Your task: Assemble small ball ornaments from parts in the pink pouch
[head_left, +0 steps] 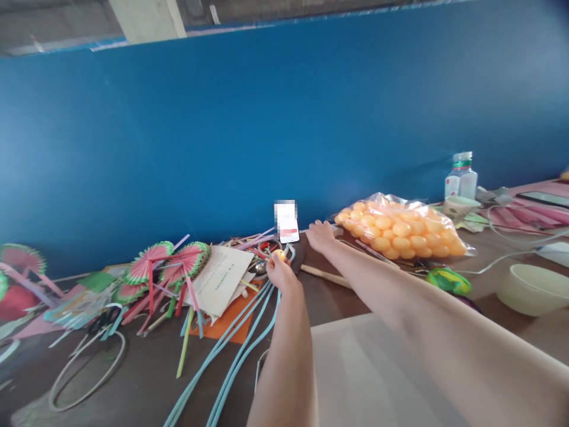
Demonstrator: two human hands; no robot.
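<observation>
Near the middle of the table, my left hand [284, 277] is closed on a small orange ball [279, 255], pinched at the fingertips. My right hand [320, 237] reaches to the table's back edge by the blue wall, palm down with its fingers stretched out and apart; whatever lies beneath them is hidden. A phone [288, 228] with a lit screen leans against the wall between the two hands. To the right of my right hand lies a clear plastic bag [400, 228] full of similar orange balls. Light-blue cords [240, 338] run forward beside my left forearm.
Pink paper pinwheels [149, 261], a printed white sheet [222, 279] and black-handled scissors [104, 320] crowd the left. A wooden stick [326, 276] lies between my arms. Plastic bottles [461, 178], a pale bowl [537, 290] and a green-yellow packet [448, 280] are at right.
</observation>
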